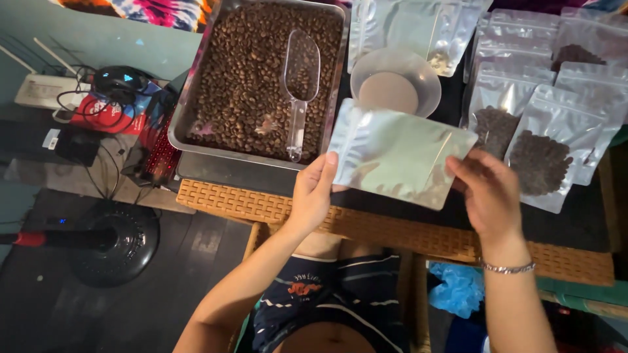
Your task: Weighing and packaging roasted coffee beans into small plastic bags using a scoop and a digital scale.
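Woven along its near edge, the worktop [235, 202] carries a metal tray [186, 124] full of coffee beans [242, 85] with a clear plastic scoop [299, 78] lying in them, and an empty bowl [396, 82] beside it. I hold a silvery pouch [396, 157] just above the worktop, my left hand [313, 193] pinching its left edge and my right hand [487, 193] gripping its right edge. Filled pouches [540, 153] of beans lie to my right.

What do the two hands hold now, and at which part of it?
Both hands hold one silver pouch. The left hand grips its lower left edge, and the right hand grips its right edge. The pouch looks empty.
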